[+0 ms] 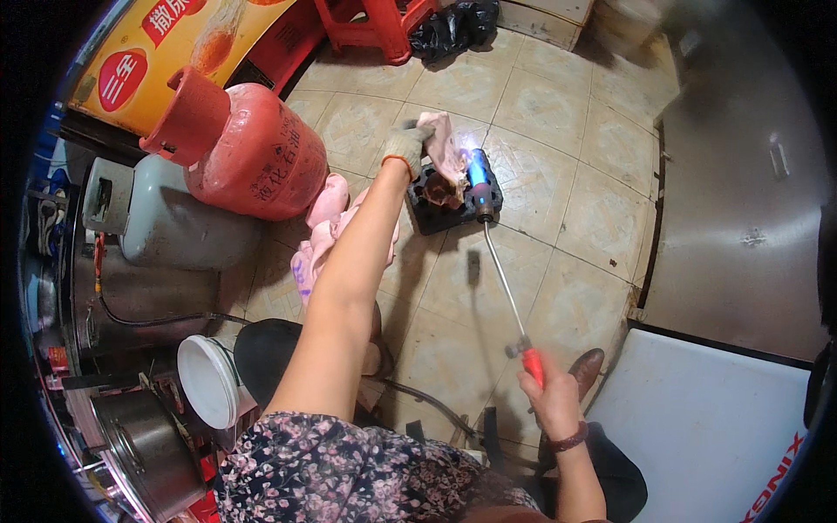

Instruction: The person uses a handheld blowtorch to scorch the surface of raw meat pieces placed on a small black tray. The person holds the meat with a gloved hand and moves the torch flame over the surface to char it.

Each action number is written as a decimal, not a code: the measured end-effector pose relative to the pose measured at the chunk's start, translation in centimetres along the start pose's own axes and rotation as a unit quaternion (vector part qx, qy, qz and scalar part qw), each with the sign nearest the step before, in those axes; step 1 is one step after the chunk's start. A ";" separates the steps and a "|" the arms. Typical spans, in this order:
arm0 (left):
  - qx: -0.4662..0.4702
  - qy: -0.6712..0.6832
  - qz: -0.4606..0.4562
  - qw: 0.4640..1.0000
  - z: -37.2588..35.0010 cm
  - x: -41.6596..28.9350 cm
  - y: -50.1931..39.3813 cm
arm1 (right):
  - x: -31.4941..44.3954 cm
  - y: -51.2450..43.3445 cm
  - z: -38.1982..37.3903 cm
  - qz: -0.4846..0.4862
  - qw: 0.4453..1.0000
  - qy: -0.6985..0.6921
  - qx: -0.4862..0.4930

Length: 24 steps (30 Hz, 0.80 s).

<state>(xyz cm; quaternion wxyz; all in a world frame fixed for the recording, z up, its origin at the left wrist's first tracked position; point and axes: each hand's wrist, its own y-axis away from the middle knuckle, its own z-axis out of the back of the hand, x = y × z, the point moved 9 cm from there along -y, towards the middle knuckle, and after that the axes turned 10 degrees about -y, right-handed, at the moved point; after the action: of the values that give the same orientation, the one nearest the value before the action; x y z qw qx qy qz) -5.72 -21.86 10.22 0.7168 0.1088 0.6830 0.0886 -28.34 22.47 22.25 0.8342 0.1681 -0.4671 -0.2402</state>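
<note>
My left hand [407, 147], in a knitted work glove, holds up a piece of pale pink meat with skin [443, 145]. Below it a browned, scorched piece [442, 191] lies on a black perforated block [435, 219] on the floor. My right hand [554, 399] is bare and closed round the red handle of a gas torch [501, 268]. Its blue flame [478, 171] burns at the right edge of the held piece. Several more pale pink pieces of meat [324, 242], one with purple marks, lie partly hidden behind my left forearm.
A red gas cylinder [261, 150] and a grey one [189, 216] stand left. A white lidded bucket [208, 382] and a steel pot [150, 451] are nearer. A black hose [425, 395] crosses the tiled floor. Beyond are a red stool [373, 33] and a black plastic bag [454, 29]; a white chest [700, 418] is right.
</note>
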 end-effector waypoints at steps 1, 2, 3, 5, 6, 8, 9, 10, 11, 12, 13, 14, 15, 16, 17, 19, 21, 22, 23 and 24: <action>-0.003 0.072 0.011 0.997 -0.4 0.5 0.3 | -1.0 0.0 -0.1 0.006 1.000 -0.022 -0.014; -0.008 0.157 0.011 0.988 -0.6 1.5 1.4 | -1.3 0.1 0.2 0.021 0.999 -0.025 -0.028; -0.015 0.230 0.008 0.973 0.0 2.7 2.4 | -1.6 0.2 0.4 0.038 0.998 -0.030 -0.039; -0.059 0.406 0.060 0.910 1.1 8.4 4.9 | -0.8 0.2 0.5 0.071 0.996 -0.016 -0.045; -0.091 0.490 0.083 0.863 1.7 11.7 5.8 | -0.1 0.3 0.4 0.076 0.996 -0.016 -0.039; -0.140 0.522 0.149 0.828 1.8 18.1 7.6 | 0.4 0.4 -0.3 0.060 0.998 -0.032 -0.013; -0.151 0.510 0.179 0.828 2.3 20.9 8.2 | 0.9 0.5 -0.9 0.061 0.998 -0.024 0.004; -0.195 0.445 0.252 0.837 -2.9 21.7 10.9 | -0.2 0.7 -0.5 0.029 1.000 -0.004 -0.011; -0.182 0.471 0.308 0.806 -0.5 24.7 10.6 | 1.6 1.1 -1.5 0.065 0.998 0.023 0.009; -0.190 0.473 0.330 0.794 -2.1 25.5 11.1 | 1.6 1.0 -1.5 0.074 0.996 0.044 0.004; -0.197 0.476 0.351 0.782 -3.3 26.2 11.7 | 1.6 1.1 -1.7 0.079 0.995 0.063 0.001; -0.149 0.467 0.386 0.781 -4.8 26.7 12.3 | 0.9 1.3 -2.2 0.080 0.995 0.065 -0.001; -0.123 0.406 0.379 0.822 -3.7 28.1 12.1 | 1.1 1.4 -2.7 0.085 0.994 0.069 0.009; -0.111 0.341 0.362 0.860 -0.4 30.2 11.6 | 1.8 1.5 -3.4 0.101 0.992 0.067 0.028; -0.092 0.271 0.352 0.891 1.5 31.8 11.6 | 2.0 1.6 -3.9 0.109 0.991 0.068 0.041; -0.072 0.310 0.339 0.885 0.5 33.9 13.7 | 1.4 1.5 -4.1 0.110 0.991 0.073 0.035; -0.092 0.327 0.332 0.880 1.5 35.4 16.5 | 1.4 1.6 -4.7 0.117 0.989 0.078 0.043; -0.085 0.312 0.351 0.879 1.0 35.7 18.5 | 1.2 1.5 -4.9 0.114 0.989 0.084 0.044; -0.079 0.296 0.370 0.877 0.7 35.9 20.6 | 1.0 1.5 -5.2 0.112 0.989 0.089 0.045; -0.070 0.279 0.388 0.875 0.1 35.8 22.8 | 0.7 1.4 -5.3 0.108 0.989 0.093 0.044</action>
<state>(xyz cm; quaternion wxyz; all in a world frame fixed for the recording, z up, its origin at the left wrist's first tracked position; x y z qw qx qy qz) -3.32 9.96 -17.86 0.4101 0.2854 0.7496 0.4341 -23.16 23.53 20.73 0.8870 0.1746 -0.4127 -0.1112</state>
